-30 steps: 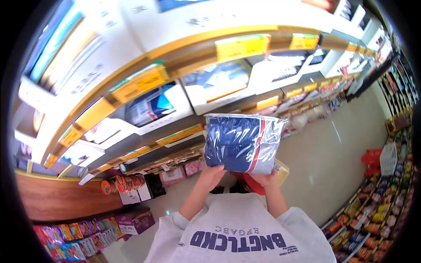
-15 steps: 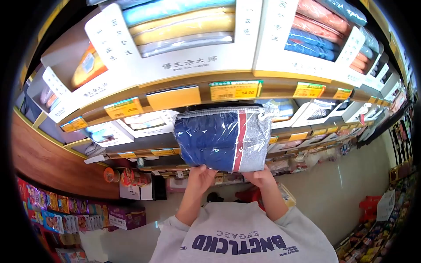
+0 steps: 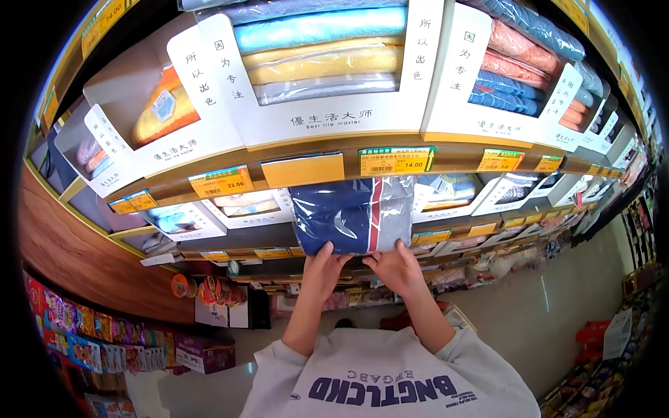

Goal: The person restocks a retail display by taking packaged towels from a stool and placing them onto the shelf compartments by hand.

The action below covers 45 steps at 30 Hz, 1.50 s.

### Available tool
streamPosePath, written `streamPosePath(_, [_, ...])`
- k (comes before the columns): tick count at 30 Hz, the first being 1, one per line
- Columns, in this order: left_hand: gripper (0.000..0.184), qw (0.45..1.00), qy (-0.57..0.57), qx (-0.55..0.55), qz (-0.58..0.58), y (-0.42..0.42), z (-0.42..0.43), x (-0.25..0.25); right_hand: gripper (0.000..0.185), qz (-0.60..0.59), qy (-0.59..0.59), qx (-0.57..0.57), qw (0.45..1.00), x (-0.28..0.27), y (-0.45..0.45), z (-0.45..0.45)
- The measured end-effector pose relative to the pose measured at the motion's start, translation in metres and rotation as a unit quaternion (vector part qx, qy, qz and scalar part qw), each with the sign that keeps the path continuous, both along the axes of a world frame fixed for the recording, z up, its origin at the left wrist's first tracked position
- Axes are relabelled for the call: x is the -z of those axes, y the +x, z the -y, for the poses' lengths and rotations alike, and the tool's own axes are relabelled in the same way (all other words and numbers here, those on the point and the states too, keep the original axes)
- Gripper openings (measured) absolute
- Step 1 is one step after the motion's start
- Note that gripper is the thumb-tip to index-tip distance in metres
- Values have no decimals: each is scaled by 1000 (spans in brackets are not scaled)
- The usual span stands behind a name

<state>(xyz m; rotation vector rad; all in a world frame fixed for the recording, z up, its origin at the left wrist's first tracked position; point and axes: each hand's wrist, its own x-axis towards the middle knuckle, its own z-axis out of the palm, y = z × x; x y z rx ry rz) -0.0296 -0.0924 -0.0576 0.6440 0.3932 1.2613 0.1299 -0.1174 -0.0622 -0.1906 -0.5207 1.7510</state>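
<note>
A folded towel in clear plastic, navy with a red-and-white stripe and a grey end, lies partly inside the lower shelf. The upper shelf's edge hides its far end. My left hand grips its near left edge, thumb on top and fingers underneath. At the near right edge my right hand holds it too, thumb on top. On the lower shelf, white display boxes with folded towels stand on both sides, such as the right box and the left box.
Above, a white box holds stacked blue, yellow and grey towels. A price-tag rail crosses in front of my hands' reach. Lower left are jars with red lids, a purple carton and hanging snack packets.
Both hands have pushed the wrapped towel forward and under the upper shelf, so its far part is hidden now. The view has shifted slightly, with the shelf sitting lower and further right.
</note>
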Motion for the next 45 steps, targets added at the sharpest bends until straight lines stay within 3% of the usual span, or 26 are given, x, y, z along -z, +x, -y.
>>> streamPosePath(10, [31, 999, 10, -22, 40, 17, -24, -43, 39, 65, 45, 82, 993, -59, -7, -22])
streamPosePath(16, [29, 997, 62, 3, 40, 22, -46, -62, 46, 34, 44, 52, 997, -76, -10, -39])
streamPosePath(19, [31, 997, 75, -24, 5, 26, -56, -70, 46, 38, 43, 31, 998, -78, -15, -45])
streamPosePath(25, [31, 993, 107, 43, 34, 27, -71, -64, 47, 30, 54, 50, 997, -70, -18, -70])
streamPosePath(27, [31, 997, 67, 15, 22, 33, -70, -58, 48, 13, 45, 63, 997, -67, -19, -72])
streamPosePath(29, [32, 998, 56, 32, -6, 37, -68, -50, 50, 16, -73, 95, 993, -66, -19, -69])
streamPosePath(32, [38, 999, -16, 47, -5, 43, -64, -37, 43, 11, -158, 79, 984, -69, -22, -62])
streamPosePath(38, [51, 995, -51, 60, -58, 37, -70, -49, 40, 25, -128, 31, 991, -68, -23, -63])
streamPosePath(45, [44, 991, -38, 118, -44, 35, -96, -57, 34, 62, -75, 23, 995, -60, -21, -85])
